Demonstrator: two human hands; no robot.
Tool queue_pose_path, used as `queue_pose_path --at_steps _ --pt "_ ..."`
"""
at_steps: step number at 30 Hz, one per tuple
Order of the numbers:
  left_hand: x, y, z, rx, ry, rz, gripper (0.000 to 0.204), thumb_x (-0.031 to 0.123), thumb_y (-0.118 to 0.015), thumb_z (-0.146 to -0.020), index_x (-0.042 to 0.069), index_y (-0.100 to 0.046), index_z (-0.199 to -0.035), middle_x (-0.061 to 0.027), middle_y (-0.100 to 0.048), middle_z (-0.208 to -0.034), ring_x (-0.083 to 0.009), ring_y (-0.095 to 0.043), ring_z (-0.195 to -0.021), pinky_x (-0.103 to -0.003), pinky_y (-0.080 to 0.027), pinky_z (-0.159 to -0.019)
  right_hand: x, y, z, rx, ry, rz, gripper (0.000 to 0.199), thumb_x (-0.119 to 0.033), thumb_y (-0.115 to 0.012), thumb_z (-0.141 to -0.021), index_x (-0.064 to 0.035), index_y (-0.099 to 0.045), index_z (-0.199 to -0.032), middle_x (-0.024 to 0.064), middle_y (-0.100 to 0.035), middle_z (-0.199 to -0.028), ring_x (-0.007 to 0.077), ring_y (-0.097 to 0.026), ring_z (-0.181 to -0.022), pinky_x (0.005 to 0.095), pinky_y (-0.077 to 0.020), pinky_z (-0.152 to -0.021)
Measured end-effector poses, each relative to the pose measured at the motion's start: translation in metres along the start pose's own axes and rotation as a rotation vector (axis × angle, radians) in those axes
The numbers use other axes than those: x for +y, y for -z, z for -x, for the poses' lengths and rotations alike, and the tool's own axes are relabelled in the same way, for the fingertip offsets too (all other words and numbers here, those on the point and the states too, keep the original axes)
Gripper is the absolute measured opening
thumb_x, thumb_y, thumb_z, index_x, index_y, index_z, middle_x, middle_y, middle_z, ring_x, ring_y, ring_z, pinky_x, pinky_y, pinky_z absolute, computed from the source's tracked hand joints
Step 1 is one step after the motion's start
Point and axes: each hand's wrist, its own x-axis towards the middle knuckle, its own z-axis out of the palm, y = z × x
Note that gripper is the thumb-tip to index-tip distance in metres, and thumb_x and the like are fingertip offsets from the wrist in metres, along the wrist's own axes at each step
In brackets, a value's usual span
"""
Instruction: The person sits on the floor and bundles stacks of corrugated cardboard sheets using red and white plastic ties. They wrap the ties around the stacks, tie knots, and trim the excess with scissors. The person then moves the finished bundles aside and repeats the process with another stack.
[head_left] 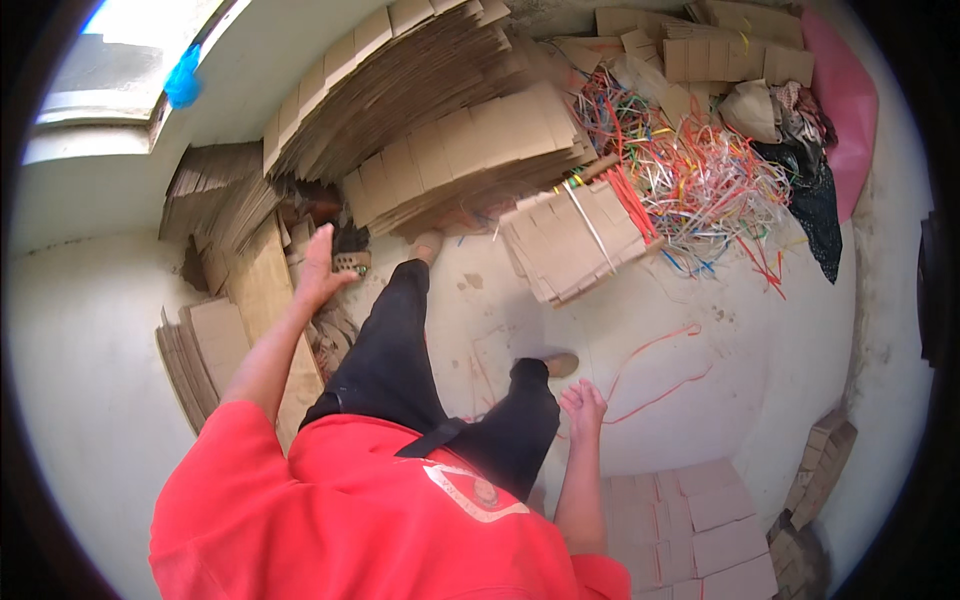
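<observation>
L hand (317,278) extended, spread; R hand (584,405) part-curled.

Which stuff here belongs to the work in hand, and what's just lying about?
Likely part of the work:
strapped cardboard bundle on the floor
large cardboard stack behind it
cardboard bundles at lower right

Probably just lying about:
tangle of coloured straps
pink sheet
black plastic
blue bag by the window
</observation>
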Motion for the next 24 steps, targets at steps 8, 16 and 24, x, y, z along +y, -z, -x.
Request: queue_pose_path --at_steps 8,16,24 --pt "-0.103 0.073 -0.241 0.161 -0.087 -0.124 0.113 0.027 -0.082 -0.057 -0.001 -0.014 -0.142 -0.0228 -0.021 -0.146 -0.0356 -0.015 -0.138 -0.040 -0.018 -0.112 -0.007 -0.309 -0.050 -0.276 0.106 -0.051 0.040 -0.023 -0.052 -0.092 0.0007 -0.047 -0.124 0.0152 -0.059 -0.109 0.0238 -0.061 -0.096 0.0355 -0.0526 -0.077" --pt "-0.124 0.086 -0.367 -0.017 -0.220 -0.147 0.123 0.034 -0.084 -0.052 0.004 -0.009 -0.144 -0.0189 -0.016 -0.149 -0.0358 -0.012 -0.139 -0.047 -0.018 -0.111 -0.016 -0.585 -0.111 -0.404 0.127 -0.180 0.062 -0.038 -0.056 -0.089 -0.0040 -0.035 -0.136 0.0138 -0.043 -0.134 0.0256 -0.041 -0.123 0.0402 -0.0417 -0.091" --pt "-0.147 0.059 -0.389 -0.128 -0.142 -0.118 0.124 0.028 -0.085 -0.050 0.013 -0.008 -0.146 -0.0207 -0.015 -0.149 -0.0411 -0.018 -0.135 -0.046 -0.025 -0.108 -0.016 -0.677 -0.152 -0.467 0.122 -0.264 0.071 -0.048 -0.057 -0.085 -0.0085 -0.032 -0.139 0.0107 -0.039 -0.137 0.0263 -0.029 -0.132 0.0406 -0.0326 -0.096"
